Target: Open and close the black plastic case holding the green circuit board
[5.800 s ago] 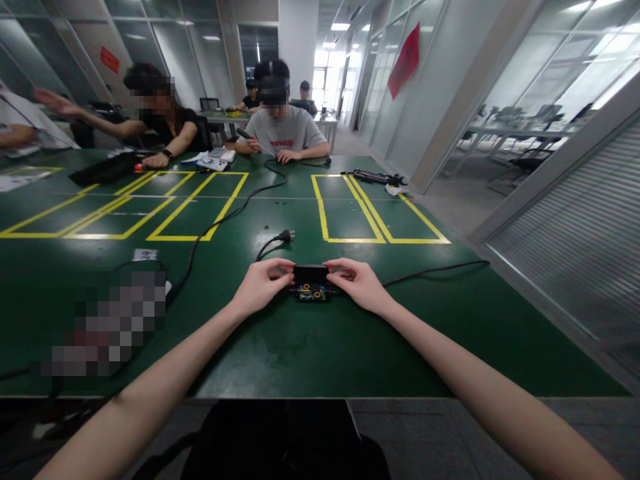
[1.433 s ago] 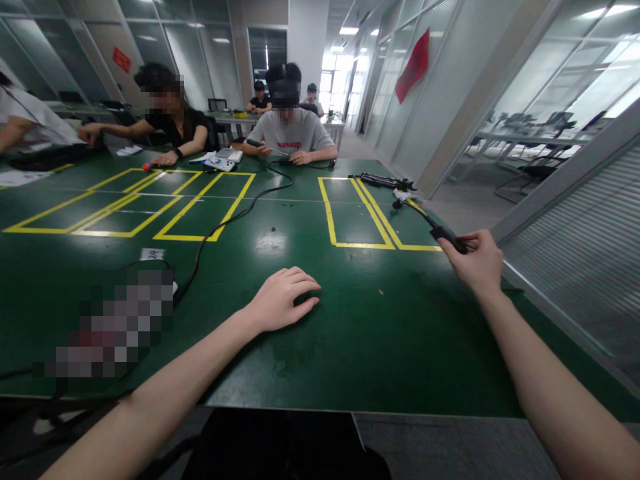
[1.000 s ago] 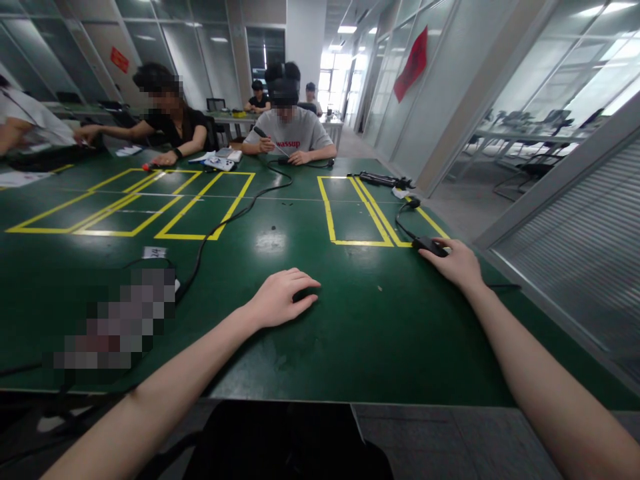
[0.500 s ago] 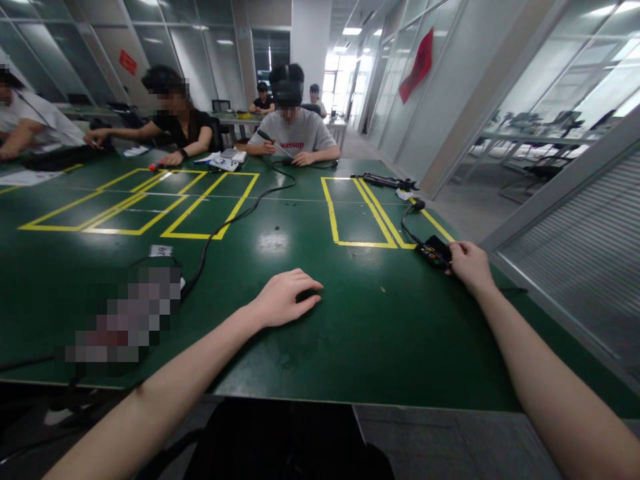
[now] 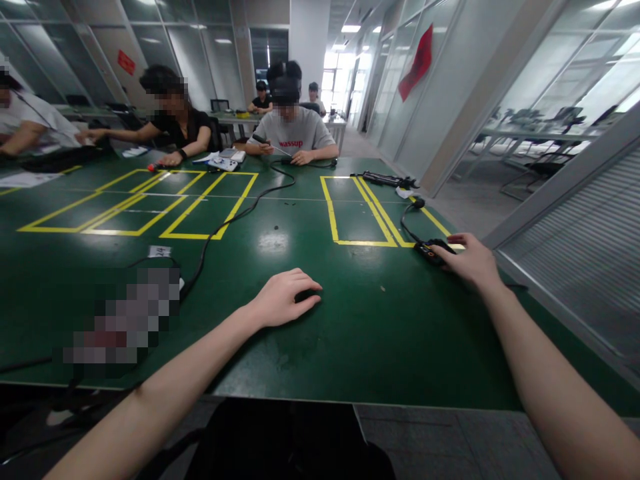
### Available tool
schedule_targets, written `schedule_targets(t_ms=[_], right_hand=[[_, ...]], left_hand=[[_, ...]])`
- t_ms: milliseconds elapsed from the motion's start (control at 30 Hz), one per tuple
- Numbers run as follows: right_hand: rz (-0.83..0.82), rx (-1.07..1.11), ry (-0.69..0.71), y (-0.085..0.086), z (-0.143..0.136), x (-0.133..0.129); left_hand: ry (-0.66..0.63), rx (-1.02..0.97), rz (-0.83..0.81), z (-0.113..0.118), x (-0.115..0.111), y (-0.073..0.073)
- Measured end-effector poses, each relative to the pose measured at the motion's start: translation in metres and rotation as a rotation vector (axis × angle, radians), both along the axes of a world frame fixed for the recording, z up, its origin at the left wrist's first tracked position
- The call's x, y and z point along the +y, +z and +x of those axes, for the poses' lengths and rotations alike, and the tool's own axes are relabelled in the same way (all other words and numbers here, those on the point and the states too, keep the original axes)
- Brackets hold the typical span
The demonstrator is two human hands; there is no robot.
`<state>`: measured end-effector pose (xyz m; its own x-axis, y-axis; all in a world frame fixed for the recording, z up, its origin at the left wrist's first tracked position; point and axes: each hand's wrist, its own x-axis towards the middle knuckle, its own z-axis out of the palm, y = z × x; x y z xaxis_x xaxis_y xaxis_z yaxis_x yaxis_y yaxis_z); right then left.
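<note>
Two faults, displacement of the black device at right centre of frame or strain on its cord, may follow thumb pressure from the right hand, grip indeterminable; the left hand rests empty, thumb and fingers parted.

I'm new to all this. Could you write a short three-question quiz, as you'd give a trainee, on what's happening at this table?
1. Which hand is at the black power adapter?
2. True or false: the left hand grips a screwdriver.
3. Where does the black plug lie on the green table? a) beside the left hand; b) beyond the black power adapter; c) along the near edge.

Key:
1. The right hand.
2. False; nothing shows in its grip.
3. b.
</note>
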<state>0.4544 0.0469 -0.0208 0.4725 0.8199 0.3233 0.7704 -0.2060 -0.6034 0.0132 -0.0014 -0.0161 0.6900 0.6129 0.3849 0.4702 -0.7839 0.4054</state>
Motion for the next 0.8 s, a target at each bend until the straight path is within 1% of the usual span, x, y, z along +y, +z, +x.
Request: schedule_targets(t_ms=[33, 100, 200, 300, 400, 467, 667, 733, 800], right_hand=[[-0.037, -0.099, 0.015, 0.002, -0.001, 0.000], [-0.140, -0.214, 0.039, 0.005, -0.004, 0.000], [-0.235, -0.238, 0.086, 0.010, -0.009, 0.000], [-0.212, -0.171, 0.103, 0.013, -0.011, -0.003], [-0.134, -0.057, 0.108, 0.013, -0.008, -0.005], [-0.086, -0.018, 0.118, 0.012, -0.004, -0.005], [-0.089, -0.099, 0.189, 0.005, 0.002, -0.001], [-0.087, -0.126, 0.187, 0.006, 0.001, -0.001], [-0.091, -0.129, 0.155, 0.008, -0.002, -0.002]], left_hand=[[-0.004, -0.001, 0.000, 0.000, 0.000, 0.000], [-0.011, -0.003, -0.004, -0.001, 0.000, 0.000], [-0.013, 0.001, -0.010, -0.001, 0.001, 0.000], [-0.012, 0.008, -0.013, -0.001, 0.001, 0.001], [-0.013, 0.009, -0.012, -0.001, 0.001, 0.001], [-0.015, 0.010, -0.012, 0.000, 0.001, 0.001], [-0.019, 0.002, -0.011, 0.000, 0.001, 0.001], [-0.018, 0.004, -0.011, 0.000, 0.001, 0.001], [-0.017, 0.008, -0.012, 0.000, 0.001, 0.000]])
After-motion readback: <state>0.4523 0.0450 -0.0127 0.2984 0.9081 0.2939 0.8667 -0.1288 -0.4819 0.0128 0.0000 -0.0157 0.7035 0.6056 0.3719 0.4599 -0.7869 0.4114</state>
